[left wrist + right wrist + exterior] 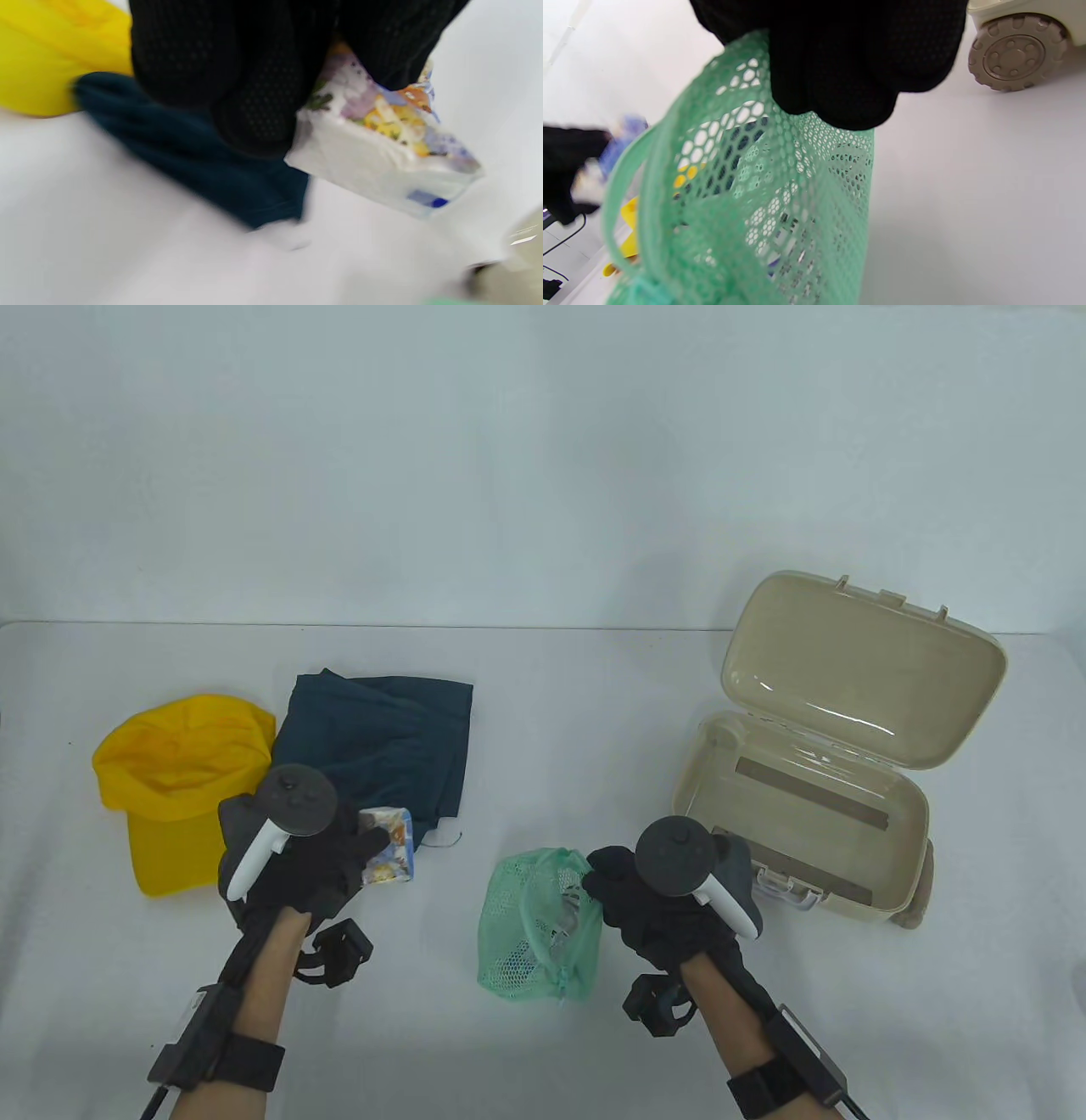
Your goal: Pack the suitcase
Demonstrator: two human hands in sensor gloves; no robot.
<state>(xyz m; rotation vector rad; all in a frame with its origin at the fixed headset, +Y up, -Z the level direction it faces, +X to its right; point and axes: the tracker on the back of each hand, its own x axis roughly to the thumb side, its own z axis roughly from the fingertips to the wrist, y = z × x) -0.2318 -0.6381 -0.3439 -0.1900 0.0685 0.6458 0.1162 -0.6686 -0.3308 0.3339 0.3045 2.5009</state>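
Observation:
An open beige suitcase [865,848] stands at the right, lid up, inside bare. My left hand [314,848] grips a small printed tissue packet [392,844] above the table, in front of the folded dark blue garment [399,738]; the packet also shows in the left wrist view [382,144]. My right hand [645,899] grips the top of a green mesh bag [534,933] with small items inside; the mesh fills the right wrist view [746,203]. A yellow cap [178,780] lies at the left.
A suitcase wheel [1016,53] shows close to my right hand in the right wrist view. The white table's far edge meets a white wall behind the items.

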